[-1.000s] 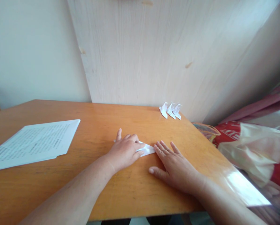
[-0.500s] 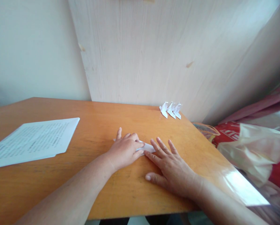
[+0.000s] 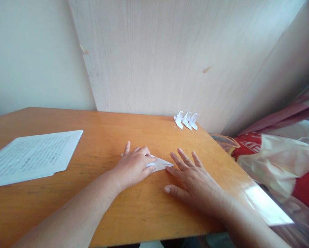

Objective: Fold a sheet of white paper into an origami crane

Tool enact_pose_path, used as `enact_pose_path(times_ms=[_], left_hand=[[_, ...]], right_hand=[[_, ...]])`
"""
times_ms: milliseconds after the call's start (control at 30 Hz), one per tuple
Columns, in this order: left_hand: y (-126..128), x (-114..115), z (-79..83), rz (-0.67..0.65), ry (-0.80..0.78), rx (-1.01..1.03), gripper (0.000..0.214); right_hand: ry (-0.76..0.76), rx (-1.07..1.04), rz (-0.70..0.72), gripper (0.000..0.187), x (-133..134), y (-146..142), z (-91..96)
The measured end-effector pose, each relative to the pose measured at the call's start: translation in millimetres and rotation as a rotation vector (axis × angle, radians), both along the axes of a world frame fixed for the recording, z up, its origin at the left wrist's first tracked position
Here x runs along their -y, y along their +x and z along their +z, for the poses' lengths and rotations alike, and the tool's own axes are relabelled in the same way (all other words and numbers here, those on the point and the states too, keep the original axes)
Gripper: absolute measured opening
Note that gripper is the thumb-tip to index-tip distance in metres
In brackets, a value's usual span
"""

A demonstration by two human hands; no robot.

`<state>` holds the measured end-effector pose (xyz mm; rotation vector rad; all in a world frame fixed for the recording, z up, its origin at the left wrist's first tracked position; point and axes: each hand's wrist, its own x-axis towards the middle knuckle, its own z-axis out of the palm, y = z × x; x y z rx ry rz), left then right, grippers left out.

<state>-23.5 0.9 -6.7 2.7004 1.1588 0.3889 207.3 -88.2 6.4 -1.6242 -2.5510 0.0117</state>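
- White folded paper point(image 3: 160, 165), one piece: lying flat on the orange-brown table point(image 3: 133, 215), partly under my left hand point(image 3: 134, 167), its sharp point aiming toward my right hand point(image 3: 192, 177), its other tip showing past the left knuckles.
- Left hand, one: I am pressing it down over the paper, thumb and index finger lying close together on top, little finger lifting; whether they are pinching a layer, I am unable to tell.
- Right hand, one: I am spreading its fingers wide, palm facing down, the index fingertip touching the paper beside its point.
- Small folded pieces point(image 3: 187, 121), white paper, three: sitting side by side beyond the right hand, near the table's far corner.
- Printed sheets point(image 3: 38, 155), stacked: lying left of the left hand, well apart.
- Wood-grained panel point(image 3: 149, 62), pale: rising beyond both hands.
- Whitish plastic bag point(image 3: 276, 158) and red bag point(image 3: 247, 138), the latter bearing white lettering: bunching right of the right hand, past the table edge.
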Motion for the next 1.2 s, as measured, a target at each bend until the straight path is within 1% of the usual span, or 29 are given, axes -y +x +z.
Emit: enact_pose_path(times_ms=[200, 400, 467, 600, 633, 667, 733, 800, 867, 967, 1100, 1200], left_hand=[[1, 2, 6.5, 0.01, -0.025, -0.038, 0.03], [2, 4, 7.9, 0.017, -0.019, -0.057, 0.03], [3, 3, 7.8, 0.019, -0.017, -0.056, 0.031], [3, 3, 8.0, 0.011, -0.011, -0.051, 0.03], [3, 3, 8.0, 0.01, -0.011, -0.051, 0.03], [3, 3, 7.8, 0.012, -0.01, -0.053, 0.03], [2, 3, 6.8, 0.013, -0.005, -0.052, 0.029], [1, 2, 4.6, 0.009, 0.007, -0.045, 0.027], [0, 1, 1.5, -0.001, 0.018, -0.033, 0.026], [-2, -2, -3.3, -0.016, 0.035, -0.027, 0.029], [-2, -4, -7.1, 0.004, 0.081, -0.04, 0.035], [2, 2, -8.6, 0.019, 0.136, -0.06, 0.032]], right_hand=[[0.008, 0.028, -0.031, 0.059, -2, 6, -0.2], [0.019, 0.011, -0.065, 0.055, -3, 11, 0.6], [0.03, -0.003, -0.077, 0.053, -6, 14, -1.3], [0.081, -0.058, -0.158, 0.049, -14, 22, -8.0], [0.091, -0.072, -0.16, 0.049, -15, 22, -9.0], [0.089, -0.082, -0.142, 0.051, -15, 21, -9.5], [0.056, -0.088, -0.051, 0.057, -13, 17, -8.8], [0.018, -0.084, 0.048, 0.066, -9, 9, -7.3], [-0.028, -0.082, 0.108, 0.076, -5, 2, -6.8], [-0.098, -0.076, 0.126, 0.083, -3, -3, -8.9], [-0.134, -0.073, 0.118, 0.085, -4, -3, -11.5], [-0.143, -0.084, 0.114, 0.083, -5, -2, -11.7]])
